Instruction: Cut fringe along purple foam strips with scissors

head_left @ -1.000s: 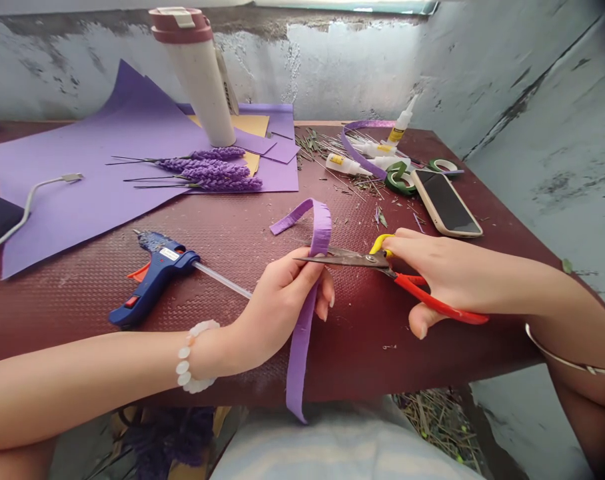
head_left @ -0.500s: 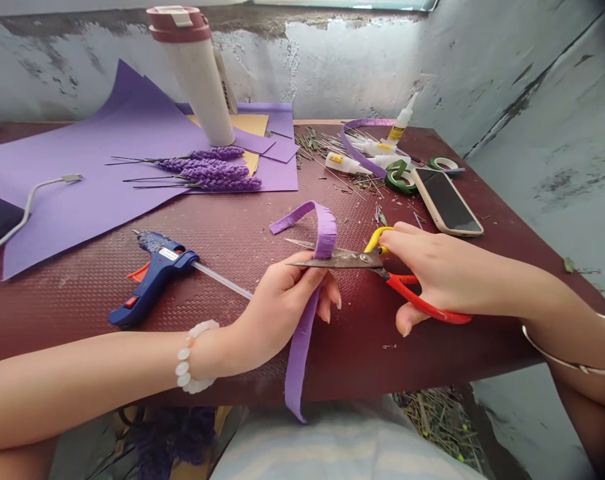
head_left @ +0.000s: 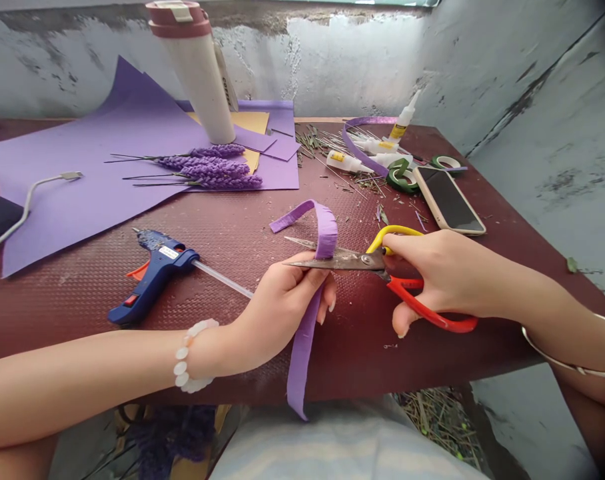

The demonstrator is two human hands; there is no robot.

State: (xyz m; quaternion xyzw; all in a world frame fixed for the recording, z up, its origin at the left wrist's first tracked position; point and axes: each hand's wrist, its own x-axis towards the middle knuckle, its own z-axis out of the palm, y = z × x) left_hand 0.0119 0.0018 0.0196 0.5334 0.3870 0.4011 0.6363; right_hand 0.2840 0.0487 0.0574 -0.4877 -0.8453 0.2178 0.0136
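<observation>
My left hand (head_left: 277, 303) pinches a long purple paper strip (head_left: 302, 340) that hangs down past the table's front edge and curls over at the top, where it is cut into a fringe (head_left: 324, 227). My right hand (head_left: 440, 277) grips scissors (head_left: 377, 263) with one yellow and one red handle. The blades are slightly parted across the strip just above my left fingers. A white bead bracelet sits on my left wrist and a thin bangle on my right arm.
On the dark red table (head_left: 82, 293) lie a blue glue gun (head_left: 152, 280), purple paper sheets (head_left: 92, 173), paper lavender stems (head_left: 207, 170), a tall white tumbler (head_left: 197, 70), glue bottles (head_left: 347, 162), green tape rolls (head_left: 401, 179) and a phone (head_left: 448, 200). Walls close off the back and right.
The scissors have shifted a little left along the strip and their blades have parted slightly. The fringed top of the strip has risen a bit; my left hand has kept its pinch.
</observation>
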